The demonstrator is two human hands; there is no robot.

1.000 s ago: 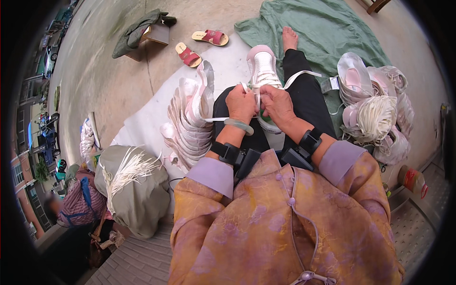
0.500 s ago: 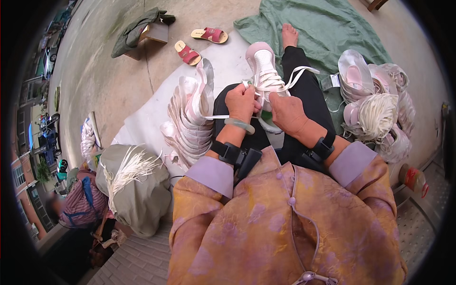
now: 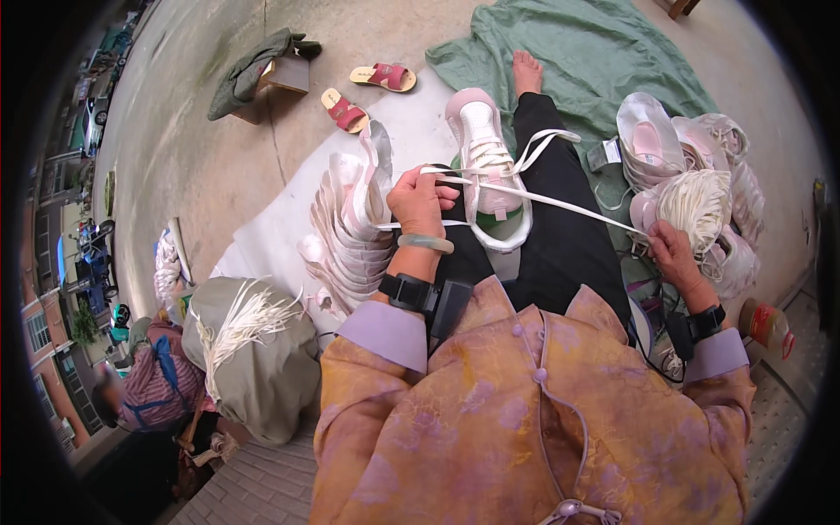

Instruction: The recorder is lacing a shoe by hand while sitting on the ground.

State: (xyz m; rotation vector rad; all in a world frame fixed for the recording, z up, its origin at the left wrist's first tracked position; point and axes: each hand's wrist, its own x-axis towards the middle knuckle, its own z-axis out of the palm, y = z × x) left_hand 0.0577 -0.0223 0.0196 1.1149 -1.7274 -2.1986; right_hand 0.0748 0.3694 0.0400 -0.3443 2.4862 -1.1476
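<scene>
A pink and white sneaker (image 3: 481,131) lies between my legs, toe pointing away, with white lacing across its tongue. My left hand (image 3: 420,199) is closed in a pinch on lace beside the shoe's left edge. Out to the right, my right hand (image 3: 675,249) pinches the end of a white shoelace (image 3: 577,208), which runs taut from the sneaker's eyelets across my right leg. Another lace loop lies loose over the shoe's right side. Left of my left hand stands a nested row of white and pink shoe uppers (image 3: 352,236).
More pale shoes (image 3: 646,140) are piled at the right, with a bundle of white laces (image 3: 696,210) on top. Further laces (image 3: 241,328) lie on a grey-green covered bundle at the left. Red slippers (image 3: 346,112) and a green cloth (image 3: 577,61) lie ahead.
My right hand has moved from the sneaker out to the right, drawing the lace straight. My left hand has shifted slightly left and down, and the shoe's opening is now in view.
</scene>
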